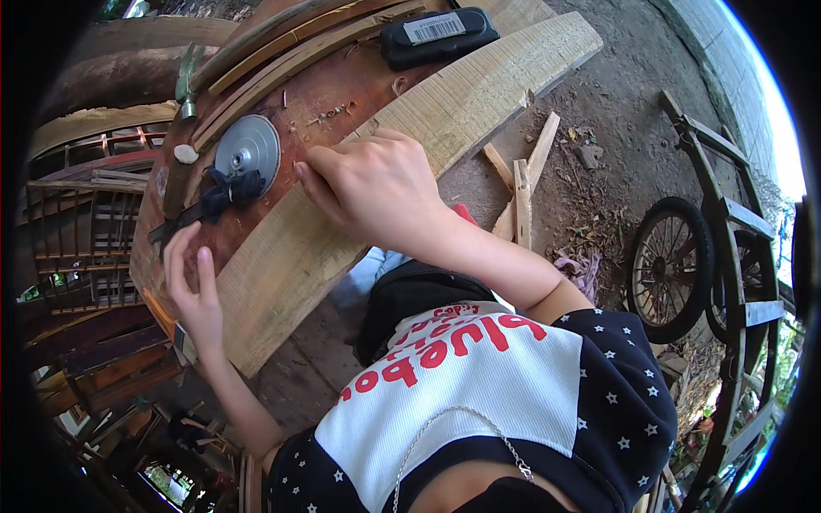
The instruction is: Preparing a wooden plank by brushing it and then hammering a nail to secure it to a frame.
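A long pale wooden board [475, 98] lies diagonally across a reddish worktable [325, 77]. My right hand [376, 188] is closed, knuckles up, on the board; what its curled fingers hold is hidden. My left hand [192, 299] has its fingers apart at the board's left end, near a dark bar tool [167, 227] partly under the left side of a dark cloth [235, 184]. A round grey metal disc [256, 145] lies by the cloth. Small screws or shavings [338, 111] are scattered above my right hand, and a black case with a label [440, 47] sits at the far side.
A hammer [188, 81] and narrow wood strips [256, 68] lie along the table's left. Stacked wooden frames [85, 239] stand at left. Loose offcuts [522, 209] lie on the dirt floor [599, 111]. A cart frame [744, 222] with spoked wheels [667, 269] stands at right.
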{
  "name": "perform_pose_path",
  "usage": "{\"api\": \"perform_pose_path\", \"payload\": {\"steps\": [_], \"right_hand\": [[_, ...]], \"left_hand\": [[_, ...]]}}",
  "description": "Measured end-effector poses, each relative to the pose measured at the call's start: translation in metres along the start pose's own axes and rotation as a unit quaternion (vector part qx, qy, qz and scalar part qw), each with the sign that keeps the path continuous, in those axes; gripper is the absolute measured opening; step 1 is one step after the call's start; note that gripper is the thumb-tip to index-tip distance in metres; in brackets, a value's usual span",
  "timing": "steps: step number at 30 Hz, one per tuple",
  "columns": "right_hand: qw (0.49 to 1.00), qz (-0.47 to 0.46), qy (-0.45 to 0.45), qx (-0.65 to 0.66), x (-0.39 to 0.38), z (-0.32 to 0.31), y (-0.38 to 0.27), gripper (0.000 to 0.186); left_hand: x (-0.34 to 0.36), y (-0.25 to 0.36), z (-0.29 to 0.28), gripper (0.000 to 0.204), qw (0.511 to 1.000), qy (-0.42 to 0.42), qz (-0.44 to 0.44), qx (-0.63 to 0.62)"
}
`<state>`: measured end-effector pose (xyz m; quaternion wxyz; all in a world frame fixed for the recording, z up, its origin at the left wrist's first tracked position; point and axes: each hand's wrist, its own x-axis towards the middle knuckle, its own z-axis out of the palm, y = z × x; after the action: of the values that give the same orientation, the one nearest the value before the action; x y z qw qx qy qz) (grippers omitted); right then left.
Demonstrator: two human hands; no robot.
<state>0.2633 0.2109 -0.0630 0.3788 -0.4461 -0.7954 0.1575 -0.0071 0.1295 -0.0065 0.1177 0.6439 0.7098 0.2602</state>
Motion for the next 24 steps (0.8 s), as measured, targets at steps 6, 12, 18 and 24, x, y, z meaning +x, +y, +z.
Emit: {"api": "perform_pose_path", "payload": {"steps": [6, 12, 18, 24], "right_hand": [[0.999, -0.016, 0.030, -0.013, 0.005, 0.003, 0.001, 0.033], [0.998, -0.007, 0.048, -0.029, 0.010, 0.010, 0.000, 0.035], [0.998, 0.011, 0.045, -0.049, 0.008, 0.011, 0.002, 0.036], [0.998, 0.018, 0.031, -0.059, 0.009, 0.010, 0.001, 0.034]], "left_hand": [[0.105, -0.026, -0.002, 0.032, 0.968, 0.018, 0.191, 0.164], [0.235, -0.069, 0.039, 0.067, 0.968, -0.003, 0.085, 0.237], [0.311, -0.101, 0.068, 0.106, 0.975, -0.131, -0.157, 0.085], [0.316, -0.100, 0.063, 0.108, 0.980, -0.137, -0.143, 0.028]]}}
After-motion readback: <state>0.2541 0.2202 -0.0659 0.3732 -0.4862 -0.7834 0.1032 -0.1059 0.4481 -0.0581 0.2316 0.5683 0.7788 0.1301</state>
